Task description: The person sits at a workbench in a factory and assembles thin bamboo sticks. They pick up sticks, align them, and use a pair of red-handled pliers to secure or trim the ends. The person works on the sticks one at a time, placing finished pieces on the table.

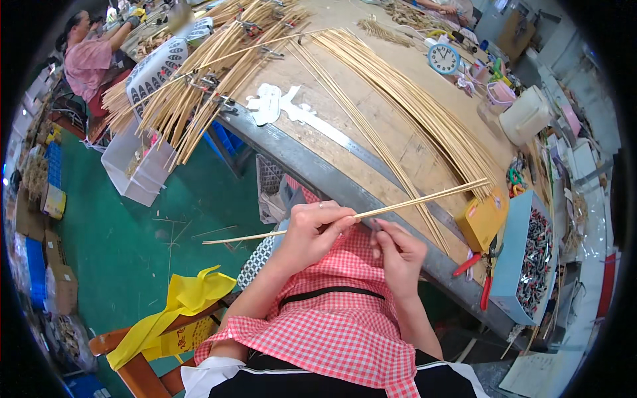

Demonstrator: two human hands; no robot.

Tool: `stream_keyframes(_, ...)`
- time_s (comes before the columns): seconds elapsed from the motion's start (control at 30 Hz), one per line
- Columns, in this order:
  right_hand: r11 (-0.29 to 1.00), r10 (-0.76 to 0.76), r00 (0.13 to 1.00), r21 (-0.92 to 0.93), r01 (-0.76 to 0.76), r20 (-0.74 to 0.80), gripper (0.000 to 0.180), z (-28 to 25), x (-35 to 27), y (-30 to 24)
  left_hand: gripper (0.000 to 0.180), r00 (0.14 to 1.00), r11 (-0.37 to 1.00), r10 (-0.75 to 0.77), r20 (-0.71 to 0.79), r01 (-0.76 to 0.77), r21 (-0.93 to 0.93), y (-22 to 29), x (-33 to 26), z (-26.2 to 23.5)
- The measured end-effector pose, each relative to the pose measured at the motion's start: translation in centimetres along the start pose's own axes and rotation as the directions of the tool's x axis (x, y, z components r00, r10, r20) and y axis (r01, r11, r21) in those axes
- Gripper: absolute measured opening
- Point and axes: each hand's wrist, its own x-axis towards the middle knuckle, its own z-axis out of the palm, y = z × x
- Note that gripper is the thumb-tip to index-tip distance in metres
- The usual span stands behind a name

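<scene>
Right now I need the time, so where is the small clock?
In the head view the round blue clock stands at the far right of the wooden table, beyond the fan of bamboo strips and left of a pink cup.

A blue clock (pixel 443 58), red-handled pliers (pixel 479 275) and a yellow box (pixel 483 219) lie on the workbench (pixel 318 169).

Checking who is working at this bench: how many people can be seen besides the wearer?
1. A person in a pink top sits at the upper left, beside the bamboo sticks. An arm at the top edge may belong to another person, mostly hidden.
</scene>
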Motion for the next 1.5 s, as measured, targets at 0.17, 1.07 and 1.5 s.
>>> stream_keyframes(0.17, 0.999, -0.048, 0.998, -0.018, 0.048, 0.044, 0.019, 1.2, 0.1, 0.3, 0.009, 0.999, 0.999, 0.02, -0.032, -0.019, 0.032, -0.3, -0.3, 0.2)
stream_keyframes(1.07, 0.977, 0.013, 0.975, 0.209, 0.034, -0.22, 0.007, -2.7, 0.9, -0.9, 0.016, 0.956, 0.987, -0.02, 0.294, 0.065, -0.144, 0.5, 0.3, -0.5)
stream_keyframes(1.5, 0.795, -0.03, 0.79, 0.465, 0.39, -0.612, 0.02, -19.1, 1.4, -1.1, 0.019, 0.961, 0.861, -0.066, -0.267, 0.19, 0.472, -2.2, -0.5, -14.1)
